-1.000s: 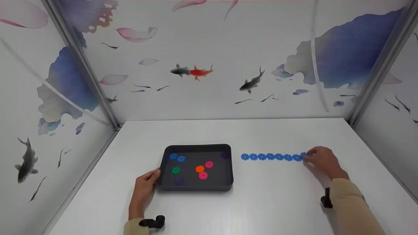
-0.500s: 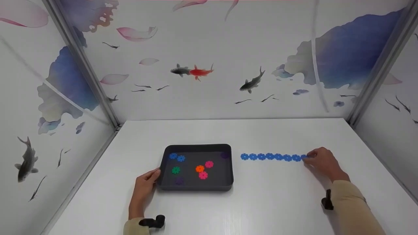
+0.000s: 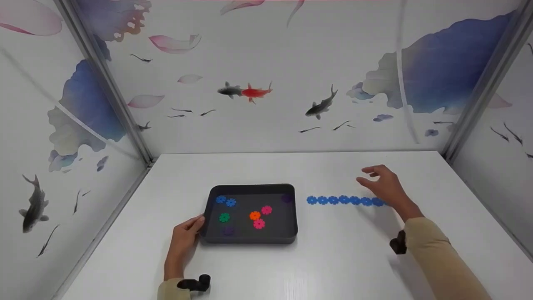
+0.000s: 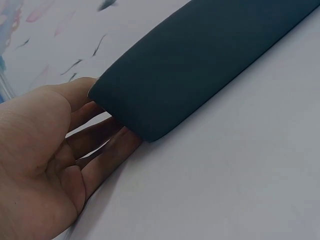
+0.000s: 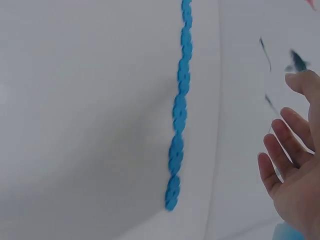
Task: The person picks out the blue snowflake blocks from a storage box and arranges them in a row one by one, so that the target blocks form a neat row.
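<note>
My left hand [image 3: 182, 241] holds the left side of a dark grey tray [image 3: 250, 241], thumb at the rim. In the left wrist view its fingers [image 4: 107, 157] reach under the tray's edge. To the right of the tray lies a straight row of several blue flower-shaped discs [image 3: 344, 199], joined edge to edge. My right hand [image 3: 387, 187] is raised over the right end of this row, fingers spread and holding nothing; it hides the last disc in the head view. The right wrist view shows the chain [image 5: 179, 112] lying apart from the hand.
Inside the tray lie two blue discs [image 3: 230, 202], a green disc [image 3: 224, 217], an orange disc [image 3: 255, 215], two pink discs [image 3: 259, 224] and dark purple ones [image 3: 228, 231]. Printed walls [image 3: 266, 50] border the white table [image 3: 333, 266] at the back and sides.
My right hand has let go of the rightmost blue disc, which first settled down into line, and has lifted away to the left and back. My left hand and the tray stay put.
</note>
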### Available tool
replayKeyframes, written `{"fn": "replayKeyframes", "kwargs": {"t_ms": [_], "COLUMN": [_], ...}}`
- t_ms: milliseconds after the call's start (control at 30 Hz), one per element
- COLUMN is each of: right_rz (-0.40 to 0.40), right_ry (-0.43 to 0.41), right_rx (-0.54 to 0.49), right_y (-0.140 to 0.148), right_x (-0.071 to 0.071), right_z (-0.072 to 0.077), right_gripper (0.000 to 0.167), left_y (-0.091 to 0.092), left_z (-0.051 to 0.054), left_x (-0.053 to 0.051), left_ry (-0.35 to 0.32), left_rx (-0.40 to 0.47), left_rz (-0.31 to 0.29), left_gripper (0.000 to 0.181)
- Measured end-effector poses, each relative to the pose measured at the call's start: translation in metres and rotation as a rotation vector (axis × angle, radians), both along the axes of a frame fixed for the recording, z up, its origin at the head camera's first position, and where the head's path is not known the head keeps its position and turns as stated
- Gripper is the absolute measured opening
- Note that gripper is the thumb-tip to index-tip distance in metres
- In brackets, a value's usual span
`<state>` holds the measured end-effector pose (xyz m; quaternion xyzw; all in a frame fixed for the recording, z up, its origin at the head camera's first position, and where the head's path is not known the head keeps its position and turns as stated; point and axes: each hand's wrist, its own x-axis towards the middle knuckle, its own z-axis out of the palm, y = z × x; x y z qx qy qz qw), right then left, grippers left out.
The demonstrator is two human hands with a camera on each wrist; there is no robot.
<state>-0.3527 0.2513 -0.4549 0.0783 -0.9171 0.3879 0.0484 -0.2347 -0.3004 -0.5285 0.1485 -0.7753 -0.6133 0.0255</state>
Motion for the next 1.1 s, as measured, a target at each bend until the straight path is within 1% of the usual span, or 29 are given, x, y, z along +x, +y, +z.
{"fn": "replayKeyframes", "kwargs": {"t_ms": [100,233,367,467,533,667,833,900,933,1033,1100], "right_rz": [0.029,0.065,0.098,0.122,0.142,0.189,0.246,0.269,0.279,0.313,0.325], "right_ry": [0.027,0.044,0.044,0.049,0.059,0.092,0.127,0.141,0.144,0.156,0.144], "right_rx": [-0.019,-0.040,-0.056,-0.063,-0.063,-0.072,-0.063,-0.059,-0.062,-0.063,-0.069], "right_y": [-0.024,-0.053,-0.079,-0.097,-0.109,-0.131,-0.156,-0.165,-0.170,-0.184,-0.194], "right_x": [-0.002,-0.005,-0.005,-0.004,-0.003,-0.001,0.000,-0.001,-0.001,-0.001,-0.001], "right_z": [0.007,0.012,0.015,0.017,0.016,0.016,0.017,0.020,0.021,0.026,0.029], "right_gripper": [0.054,0.047,0.045,0.045,0.045,0.043,0.041,0.041,0.040,0.040,0.039], "left_y": [0.001,0.001,0.001,0.001,0.000,0.000,0.001,0.002,0.002,0.003,0.003], "left_z": [0.000,-0.001,0.000,0.000,0.000,-0.002,-0.002,-0.002,-0.002,-0.002,-0.002], "left_x": [0.000,-0.001,-0.002,-0.002,-0.002,-0.002,-0.002,-0.002,-0.002,-0.002,-0.001], "left_ry": [0.008,0.006,0.003,-0.001,-0.003,-0.004,-0.004,0.001,0.005,0.018,0.022], "left_rx": [0.074,0.054,0.032,0.012,-0.012,-0.032,0.017,0.057,0.062,0.042,0.024], "left_rz": [-0.002,0.007,0.011,0.006,0.008,0.010,0.015,0.011,0.012,0.019,0.022], "left_gripper": [0.052,0.051,0.051,0.051,0.050,0.050,0.050,0.049,0.049,0.047,0.046]}}
